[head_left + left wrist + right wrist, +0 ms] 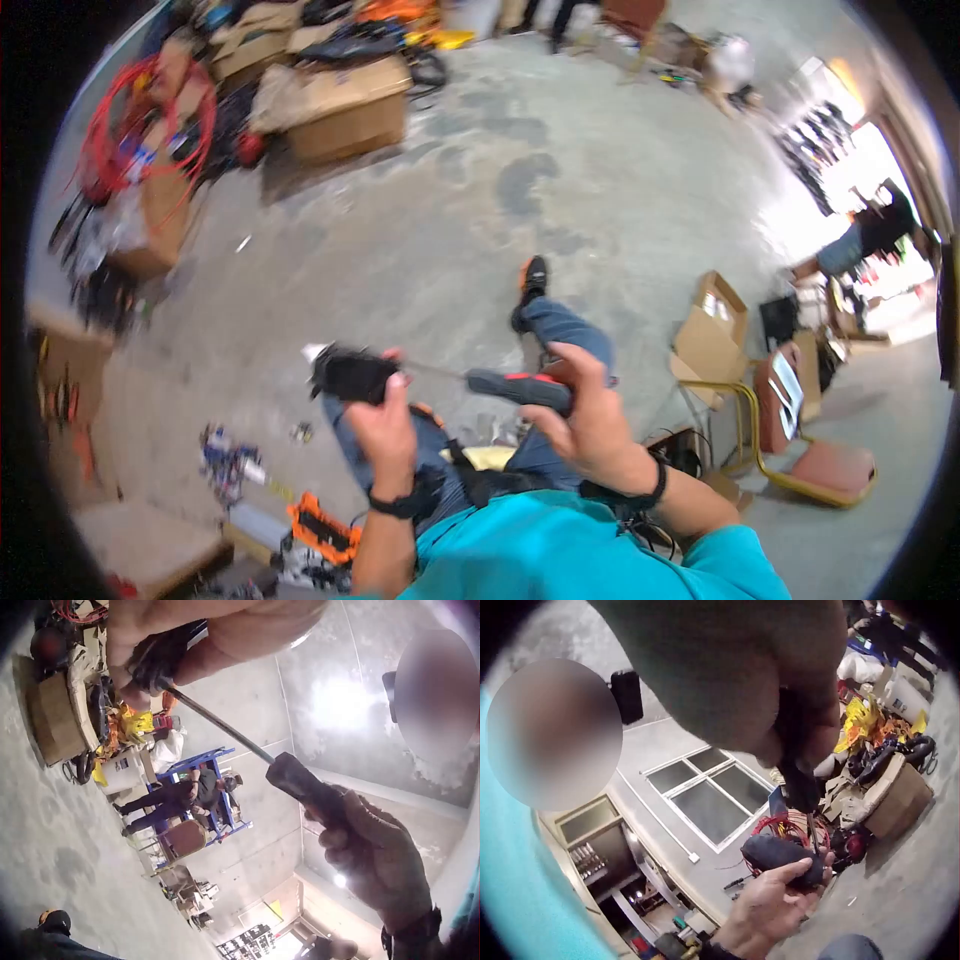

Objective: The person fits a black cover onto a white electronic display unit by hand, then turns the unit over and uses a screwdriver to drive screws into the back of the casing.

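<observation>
1. Black, rounded, elongated object (pixel 355 376) is resting in our left hand (pixel 388 428), in front of our body; our thumb and fingers are clamping its sides.
2. It is looking light and fairly firm, though its smooth-seeming skin may be making it slippery in a loose hold. We are judging its broad middle the surest place to grip, with fingertips lying away from the metal shaft (pixel 217 724).
3. Our right hand (pixel 600 425) is curling round the dark grey and red handle of a long screwdriver-like tool (pixel 515 388). Its slim shaft is pointing towards the object; we cannot tell whether the tip is touching.
4. Beyond, on the grey floor (pixel 470 200), a brown cardboard box (pixel 350 138) is bearing dark, crumpled material; we are not seeing inside.
5. To our right, an open brown cardboard box (pixel 697 352) is showing something white within, near a reddish-brown chair (pixel 830 467).
6. Farther off, a white bucket (pixel 124 771) is standing beside yellow and orange material, its contents hiding from us.
</observation>
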`<state>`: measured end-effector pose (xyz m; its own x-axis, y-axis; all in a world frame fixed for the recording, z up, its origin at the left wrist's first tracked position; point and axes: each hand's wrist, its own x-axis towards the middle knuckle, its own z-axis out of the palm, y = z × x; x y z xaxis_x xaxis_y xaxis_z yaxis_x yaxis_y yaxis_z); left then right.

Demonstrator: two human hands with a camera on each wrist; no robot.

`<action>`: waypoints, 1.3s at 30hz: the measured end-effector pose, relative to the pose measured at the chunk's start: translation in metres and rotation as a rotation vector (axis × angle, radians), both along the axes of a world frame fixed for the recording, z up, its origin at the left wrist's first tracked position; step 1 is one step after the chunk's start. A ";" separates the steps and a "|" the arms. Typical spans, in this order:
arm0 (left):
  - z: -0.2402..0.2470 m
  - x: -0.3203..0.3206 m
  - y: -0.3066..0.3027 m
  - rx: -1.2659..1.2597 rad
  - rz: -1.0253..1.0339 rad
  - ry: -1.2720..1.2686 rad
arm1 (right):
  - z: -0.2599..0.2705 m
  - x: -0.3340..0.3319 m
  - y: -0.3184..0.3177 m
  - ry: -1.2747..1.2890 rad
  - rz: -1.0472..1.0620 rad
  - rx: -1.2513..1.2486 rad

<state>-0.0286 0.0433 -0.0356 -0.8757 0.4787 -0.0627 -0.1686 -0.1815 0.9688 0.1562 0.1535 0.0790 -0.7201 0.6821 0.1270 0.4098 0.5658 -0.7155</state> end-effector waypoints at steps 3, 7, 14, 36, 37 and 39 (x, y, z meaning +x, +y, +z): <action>-0.007 -0.007 -0.005 -0.212 -0.062 0.077 | -0.002 -0.004 0.004 -0.028 -0.060 -0.177; -0.018 -0.001 -0.002 -0.039 -0.027 -0.027 | -0.012 0.004 0.011 0.233 0.231 -0.037; -0.021 -0.003 0.004 -0.137 -0.022 -0.007 | -0.014 0.009 0.014 0.113 0.078 -0.226; -0.023 0.003 -0.002 -0.132 -0.072 -0.042 | -0.009 0.020 0.019 0.097 0.160 -0.146; -0.022 -0.001 -0.003 -0.197 -0.072 -0.032 | -0.015 0.018 0.019 0.124 0.246 -0.064; 0.003 0.008 0.001 -0.214 -0.056 0.052 | -0.014 0.016 0.023 0.069 0.240 0.009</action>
<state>-0.0209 0.0445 -0.0329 -0.8528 0.5075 -0.1233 -0.1214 0.0370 0.9919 0.1721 0.1763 0.0647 -0.8510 0.4909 0.1869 0.2130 0.6477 -0.7315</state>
